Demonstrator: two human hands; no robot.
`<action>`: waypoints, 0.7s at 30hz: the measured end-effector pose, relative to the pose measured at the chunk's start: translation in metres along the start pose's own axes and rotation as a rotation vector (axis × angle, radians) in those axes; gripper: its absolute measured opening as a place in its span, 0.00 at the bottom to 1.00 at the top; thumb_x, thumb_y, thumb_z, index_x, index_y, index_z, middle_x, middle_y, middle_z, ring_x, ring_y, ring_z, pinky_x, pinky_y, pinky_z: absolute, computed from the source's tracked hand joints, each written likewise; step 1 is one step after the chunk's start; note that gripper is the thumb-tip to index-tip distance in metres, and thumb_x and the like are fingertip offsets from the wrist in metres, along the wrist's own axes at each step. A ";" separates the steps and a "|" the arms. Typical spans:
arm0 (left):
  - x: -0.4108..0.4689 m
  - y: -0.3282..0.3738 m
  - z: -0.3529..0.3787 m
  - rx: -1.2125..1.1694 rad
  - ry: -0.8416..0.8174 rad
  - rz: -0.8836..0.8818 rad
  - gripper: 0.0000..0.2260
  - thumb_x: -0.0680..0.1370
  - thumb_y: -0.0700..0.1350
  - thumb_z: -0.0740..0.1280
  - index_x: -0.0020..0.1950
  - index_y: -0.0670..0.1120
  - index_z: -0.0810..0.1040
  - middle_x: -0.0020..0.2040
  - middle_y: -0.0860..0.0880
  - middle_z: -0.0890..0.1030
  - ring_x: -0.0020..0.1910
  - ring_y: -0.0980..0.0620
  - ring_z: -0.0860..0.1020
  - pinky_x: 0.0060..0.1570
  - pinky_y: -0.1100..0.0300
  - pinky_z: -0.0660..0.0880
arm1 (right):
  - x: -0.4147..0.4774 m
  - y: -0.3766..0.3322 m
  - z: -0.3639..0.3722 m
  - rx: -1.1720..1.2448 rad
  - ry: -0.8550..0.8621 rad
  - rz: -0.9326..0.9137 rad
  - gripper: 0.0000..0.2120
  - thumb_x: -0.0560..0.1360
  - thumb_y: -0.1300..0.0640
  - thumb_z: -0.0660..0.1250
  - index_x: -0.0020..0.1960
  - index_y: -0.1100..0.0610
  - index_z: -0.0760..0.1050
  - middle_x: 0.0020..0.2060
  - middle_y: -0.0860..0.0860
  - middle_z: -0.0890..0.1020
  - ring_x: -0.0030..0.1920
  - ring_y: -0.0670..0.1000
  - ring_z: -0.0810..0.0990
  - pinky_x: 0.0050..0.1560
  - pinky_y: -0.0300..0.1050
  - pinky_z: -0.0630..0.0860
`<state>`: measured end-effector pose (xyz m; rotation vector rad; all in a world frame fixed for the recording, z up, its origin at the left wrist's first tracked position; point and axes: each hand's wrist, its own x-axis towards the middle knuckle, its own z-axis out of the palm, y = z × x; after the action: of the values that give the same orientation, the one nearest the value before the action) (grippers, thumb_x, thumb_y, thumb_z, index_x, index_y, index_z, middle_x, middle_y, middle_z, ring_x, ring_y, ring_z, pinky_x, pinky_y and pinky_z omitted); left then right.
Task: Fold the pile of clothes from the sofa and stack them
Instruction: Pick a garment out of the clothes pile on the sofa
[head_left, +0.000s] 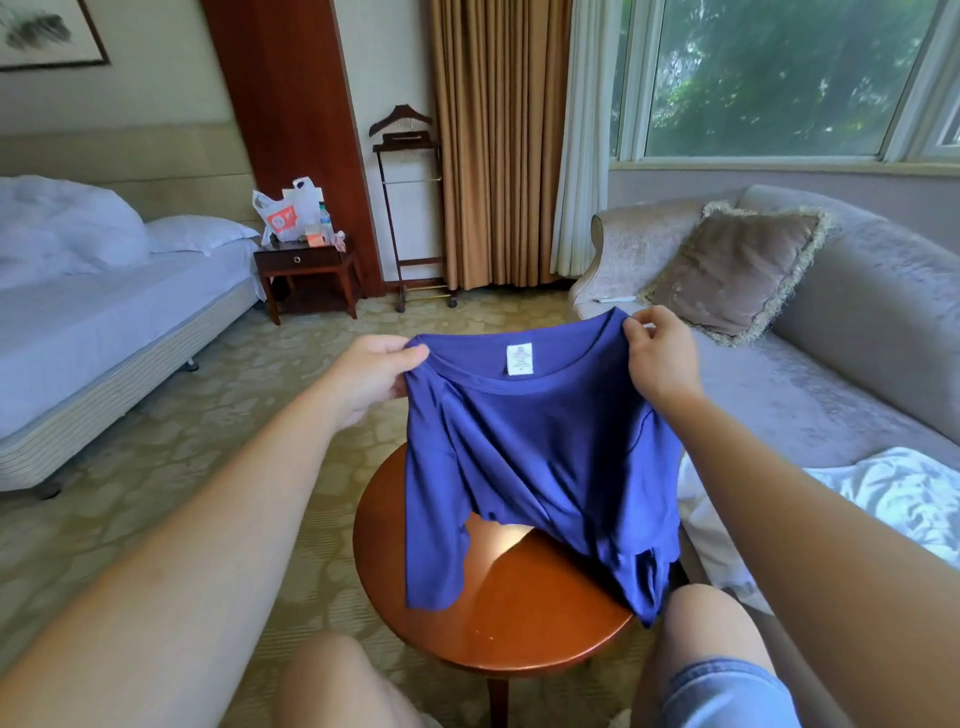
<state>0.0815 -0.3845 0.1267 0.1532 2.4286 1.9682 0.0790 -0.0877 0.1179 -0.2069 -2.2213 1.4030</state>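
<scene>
Both hands (374, 371) (657, 358) pinch blue shirt (540, 457) shoulders, fingers (410, 353) curled.

Bright daylight from window (779, 78) upper right. Glare patch on round table (498, 597), shirt shadow beside it. Wide-angle bowing at edges. Slightly soft overall, forearms blurred near the bottom corners.

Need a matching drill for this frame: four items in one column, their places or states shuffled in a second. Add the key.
1. blue shirt
2. fringed cushion
3. plastic bag
4. round table

A. on the nightstand
B. directly under the shirt's lower edge
C. on the sofa, leaning on its backrest
D. pinched at the shoulders by the left hand and right hand

Pairs: 1-D, 2-C, 3-A, 4-B
</scene>
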 end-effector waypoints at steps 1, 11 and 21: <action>-0.003 0.003 0.000 0.015 0.067 0.036 0.08 0.82 0.41 0.62 0.47 0.47 0.79 0.41 0.50 0.83 0.41 0.51 0.79 0.41 0.62 0.75 | -0.002 -0.005 -0.003 0.012 -0.034 -0.018 0.06 0.81 0.56 0.59 0.48 0.55 0.73 0.45 0.53 0.78 0.43 0.52 0.74 0.44 0.41 0.66; -0.016 0.047 -0.026 0.275 0.536 0.329 0.09 0.79 0.47 0.64 0.39 0.50 0.77 0.42 0.48 0.79 0.42 0.51 0.73 0.45 0.55 0.69 | -0.014 -0.061 -0.036 0.105 -0.191 -0.219 0.08 0.79 0.58 0.63 0.41 0.54 0.75 0.33 0.45 0.76 0.31 0.41 0.70 0.31 0.29 0.65; -0.005 0.039 -0.026 0.456 0.561 0.309 0.08 0.81 0.44 0.63 0.46 0.43 0.78 0.38 0.48 0.77 0.39 0.50 0.72 0.39 0.58 0.66 | -0.006 -0.054 -0.023 0.061 -0.149 -0.231 0.07 0.78 0.63 0.64 0.42 0.57 0.76 0.34 0.46 0.77 0.32 0.42 0.72 0.34 0.33 0.68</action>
<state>0.0877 -0.4020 0.1703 -0.0342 3.3819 1.6814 0.1025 -0.0964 0.1714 0.1762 -2.2323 1.3944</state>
